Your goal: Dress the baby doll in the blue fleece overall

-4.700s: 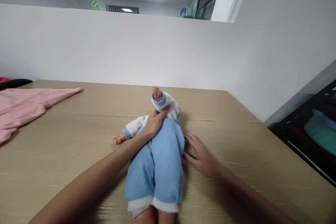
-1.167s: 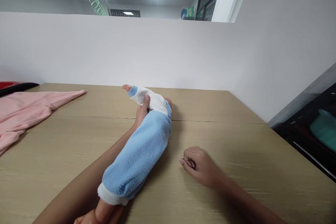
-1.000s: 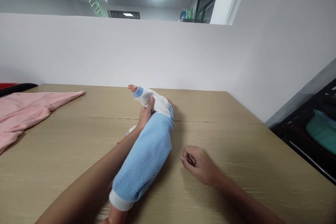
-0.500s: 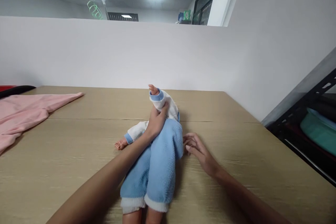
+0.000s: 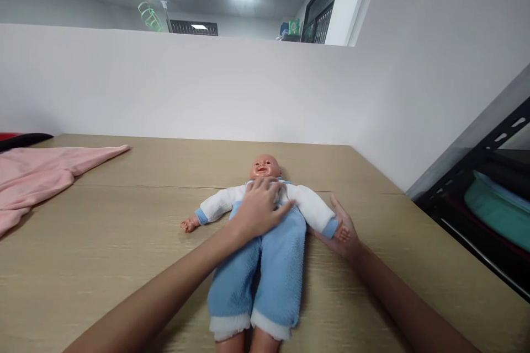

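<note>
On its back on the table lies a baby doll (image 5: 277, 256), dressed in blue fleece trousers and a white top with blue cuffs. Its head points away from me, its arms are spread to both sides, and its feet are cut off by the bottom edge. My left hand (image 5: 263, 207) rests on the doll's chest, fingers spread, gripping nothing. Beside the doll, my right hand (image 5: 345, 231) is open, with the palm under the doll's sleeve and small hand on the right.
Pink cloth (image 5: 37, 176) is spread at the table's left, near a black-rimmed red object (image 5: 12, 138). A white partition (image 5: 178, 83) rises behind the wooden table (image 5: 124, 265). At right stands a black metal rack (image 5: 476, 168) holding a green folded item (image 5: 497, 212).
The doll has turned from its side onto its back, and its head and right-side arm now show. My left hand went from holding its upper body to lying on its chest.
</note>
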`<state>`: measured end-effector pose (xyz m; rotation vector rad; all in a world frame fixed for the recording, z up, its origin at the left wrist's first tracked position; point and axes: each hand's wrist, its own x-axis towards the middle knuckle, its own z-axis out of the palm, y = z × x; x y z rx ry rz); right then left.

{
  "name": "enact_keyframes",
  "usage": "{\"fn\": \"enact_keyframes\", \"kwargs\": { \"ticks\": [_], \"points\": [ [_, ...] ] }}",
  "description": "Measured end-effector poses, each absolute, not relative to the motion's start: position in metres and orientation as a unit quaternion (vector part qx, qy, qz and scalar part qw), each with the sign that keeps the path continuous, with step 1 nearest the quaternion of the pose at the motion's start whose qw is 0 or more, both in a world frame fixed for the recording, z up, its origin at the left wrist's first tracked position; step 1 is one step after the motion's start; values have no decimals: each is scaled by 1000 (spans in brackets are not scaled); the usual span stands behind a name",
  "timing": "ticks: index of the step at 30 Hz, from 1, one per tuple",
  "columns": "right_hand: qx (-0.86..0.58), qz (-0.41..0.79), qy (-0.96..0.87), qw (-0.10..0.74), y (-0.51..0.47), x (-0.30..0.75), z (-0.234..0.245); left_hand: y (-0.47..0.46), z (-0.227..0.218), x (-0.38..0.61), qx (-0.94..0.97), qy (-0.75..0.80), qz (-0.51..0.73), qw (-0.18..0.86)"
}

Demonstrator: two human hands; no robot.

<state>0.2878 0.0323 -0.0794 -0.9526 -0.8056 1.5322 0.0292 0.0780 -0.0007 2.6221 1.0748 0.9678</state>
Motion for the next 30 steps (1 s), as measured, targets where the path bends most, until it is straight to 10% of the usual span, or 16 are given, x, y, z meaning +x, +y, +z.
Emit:
{"fn": "enact_keyframes", "kwargs": {
  "ticks": [30],
  "points": [
    [-387,695,-199,572,37,283,-71,127,-4,-109,813,317,156,462]
  ]
}}
